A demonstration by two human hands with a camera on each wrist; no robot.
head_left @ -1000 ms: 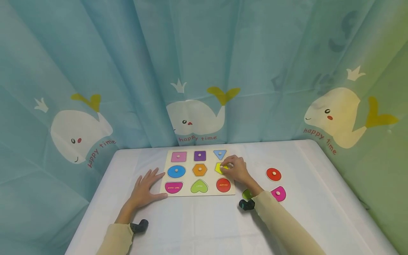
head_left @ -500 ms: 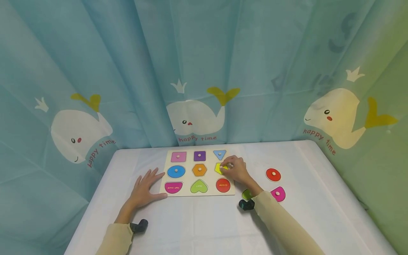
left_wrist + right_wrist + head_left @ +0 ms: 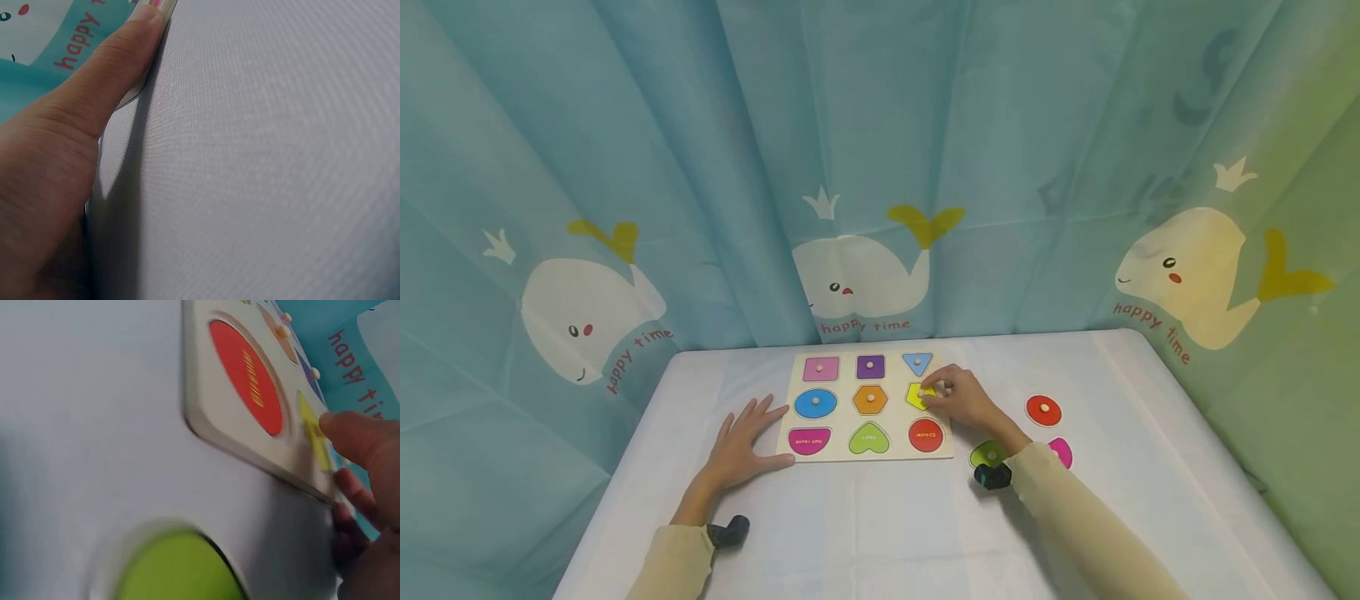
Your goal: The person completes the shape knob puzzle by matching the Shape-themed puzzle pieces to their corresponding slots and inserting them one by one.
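Note:
A cream wooden shape puzzle board (image 3: 841,421) lies on the table. My right hand (image 3: 964,400) is at its right side, thumb and index finger curled about the small knob of the yellow pentagon piece (image 3: 914,396), which sits in its place on the board. In the right wrist view the thumb tip is right at the yellow piece's knob (image 3: 315,429); the index finger is hidden behind it. My left hand (image 3: 735,450) is spread at the board's left edge, thumb (image 3: 119,56) on the near corner and a fingertip at the side.
Pink, purple, light blue, blue oval and orange hexagon (image 3: 870,407) pieces sit in the board. Its near row shows printed half round, heart and circular (image 3: 925,436) shapes. Loose red (image 3: 1043,410), green (image 3: 985,452) and magenta (image 3: 1063,452) knobbed pieces lie at right. A whale-print curtain (image 3: 865,125) hangs behind.
My right wrist and forearm have shifted slightly right, showing more of the green piece and covering more of the magenta one. Its fingertips look slightly further apart. The left hand has stayed still.

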